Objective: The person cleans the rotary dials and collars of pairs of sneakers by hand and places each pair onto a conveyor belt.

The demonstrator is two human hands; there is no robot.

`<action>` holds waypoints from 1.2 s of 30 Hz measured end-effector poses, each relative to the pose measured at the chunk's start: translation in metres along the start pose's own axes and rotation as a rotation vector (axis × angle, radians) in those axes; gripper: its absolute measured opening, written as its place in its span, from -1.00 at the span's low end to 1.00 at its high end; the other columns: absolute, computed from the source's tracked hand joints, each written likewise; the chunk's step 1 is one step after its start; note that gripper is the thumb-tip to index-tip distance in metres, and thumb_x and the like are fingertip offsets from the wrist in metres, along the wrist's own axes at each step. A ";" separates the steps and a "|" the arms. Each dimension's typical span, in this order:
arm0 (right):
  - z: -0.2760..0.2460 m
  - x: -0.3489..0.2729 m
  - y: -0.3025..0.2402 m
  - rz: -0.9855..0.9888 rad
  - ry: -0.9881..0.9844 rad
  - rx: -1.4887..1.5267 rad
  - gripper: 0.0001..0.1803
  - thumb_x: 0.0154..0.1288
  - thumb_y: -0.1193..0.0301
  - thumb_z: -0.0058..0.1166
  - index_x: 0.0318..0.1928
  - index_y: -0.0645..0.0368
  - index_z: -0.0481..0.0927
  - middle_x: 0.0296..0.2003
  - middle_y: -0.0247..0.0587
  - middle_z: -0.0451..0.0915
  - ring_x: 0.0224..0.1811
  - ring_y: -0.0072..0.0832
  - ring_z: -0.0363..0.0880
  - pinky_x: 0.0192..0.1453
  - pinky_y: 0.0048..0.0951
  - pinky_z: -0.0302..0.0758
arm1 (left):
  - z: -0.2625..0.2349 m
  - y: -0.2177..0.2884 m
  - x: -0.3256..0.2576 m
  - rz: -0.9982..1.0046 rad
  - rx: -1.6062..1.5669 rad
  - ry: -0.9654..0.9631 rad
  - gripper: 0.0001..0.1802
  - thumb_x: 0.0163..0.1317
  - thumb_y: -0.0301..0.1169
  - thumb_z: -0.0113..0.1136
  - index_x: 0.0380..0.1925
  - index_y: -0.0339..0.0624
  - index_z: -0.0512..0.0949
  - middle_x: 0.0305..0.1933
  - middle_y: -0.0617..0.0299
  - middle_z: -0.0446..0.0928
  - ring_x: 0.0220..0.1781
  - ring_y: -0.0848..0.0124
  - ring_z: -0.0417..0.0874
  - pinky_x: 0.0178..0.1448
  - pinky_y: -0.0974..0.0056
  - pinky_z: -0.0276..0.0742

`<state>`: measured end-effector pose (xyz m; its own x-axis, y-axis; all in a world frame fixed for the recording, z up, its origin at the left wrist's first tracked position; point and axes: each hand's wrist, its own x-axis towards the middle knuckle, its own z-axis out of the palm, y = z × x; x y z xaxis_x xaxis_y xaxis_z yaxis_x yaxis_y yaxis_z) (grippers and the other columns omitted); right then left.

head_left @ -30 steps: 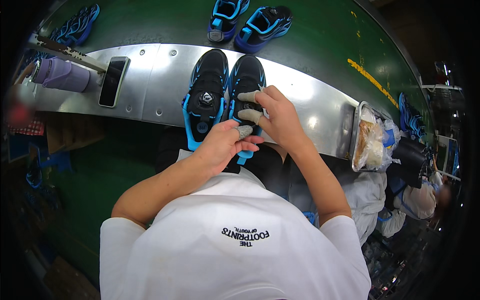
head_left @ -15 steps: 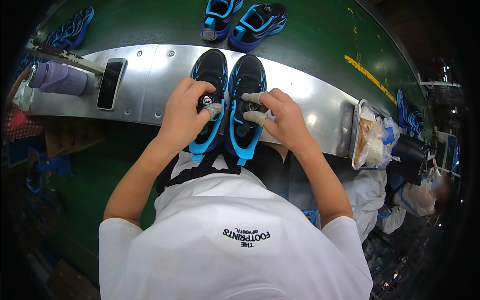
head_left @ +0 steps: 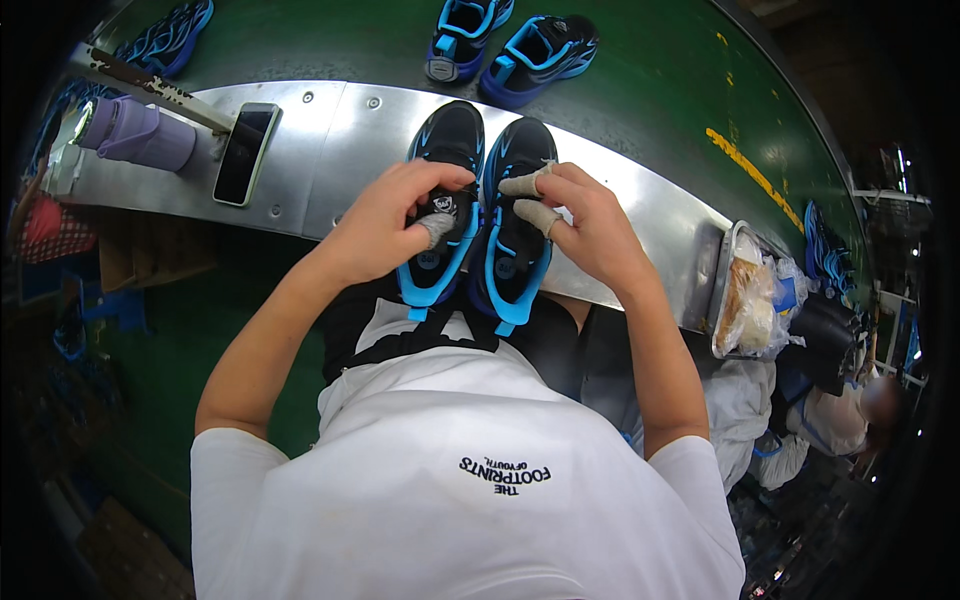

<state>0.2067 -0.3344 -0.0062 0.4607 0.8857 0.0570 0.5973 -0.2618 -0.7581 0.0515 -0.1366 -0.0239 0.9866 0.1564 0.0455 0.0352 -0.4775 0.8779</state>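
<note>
Two black running shoes with bright blue collars and pull tabs stand side by side on the metal ledge, toes pointing away from me. On the left shoe [head_left: 450, 135], my left hand [head_left: 385, 220] has its fingers curled round the tongue, with a grey cover on the thumb; a round emblem shows between thumb and index finger. Over the right shoe [head_left: 520, 150], my right hand [head_left: 600, 225] closes its covered index finger and thumb on the upper tongue area. The right shoe's emblem is hidden by those fingers.
A phone [head_left: 247, 155] and a purple bottle [head_left: 145, 135] are on the ledge at left. At right a metal tray [head_left: 722, 290] holds plastic-wrapped items. Another pair of shoes [head_left: 540, 55] sits on the green surface [head_left: 660, 90] beyond. A person [head_left: 835, 415] is at far right.
The view has shifted, so the scene sits further right in the picture. My left index finger has moved further across its shoe's tongue. My right fingers now cover the right shoe's emblem.
</note>
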 end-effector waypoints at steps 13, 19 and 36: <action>0.004 0.014 -0.001 0.004 -0.037 -0.030 -0.76 0.25 0.45 0.20 -0.06 0.08 0.70 -0.33 -0.19 0.49 -0.32 -0.31 0.52 -0.20 -0.35 0.47 | 0.008 0.003 -0.002 -0.111 0.156 0.124 -0.40 0.02 -0.54 0.25 0.17 -0.15 0.48 -0.04 0.23 0.56 -0.14 0.38 0.45 0.01 0.36 0.38; 0.005 0.019 0.000 0.026 -0.058 -0.029 -0.77 0.24 0.45 0.19 -0.07 0.08 0.71 -0.34 -0.17 0.49 -0.31 -0.28 0.53 -0.20 -0.34 0.48 | 0.002 -0.006 -0.004 0.123 0.144 0.123 -0.38 0.01 -0.61 0.16 0.19 -0.14 0.46 -0.08 0.25 0.57 -0.16 0.38 0.43 0.01 0.32 0.40; 0.007 0.020 0.010 0.016 -0.058 -0.031 -0.77 0.26 0.43 0.17 -0.07 0.08 0.70 -0.30 -0.16 0.49 -0.26 -0.25 0.53 -0.17 -0.31 0.48 | 0.004 -0.005 -0.003 -0.083 0.148 0.120 -0.44 0.09 -0.50 0.29 0.17 -0.14 0.50 0.03 0.22 0.56 -0.06 0.32 0.52 0.14 0.33 0.39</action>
<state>0.2174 -0.3168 -0.0170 0.4319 0.9019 0.0064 0.6106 -0.2871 -0.7381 0.0493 -0.1388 -0.0302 0.9537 0.2981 0.0396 0.1477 -0.5790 0.8019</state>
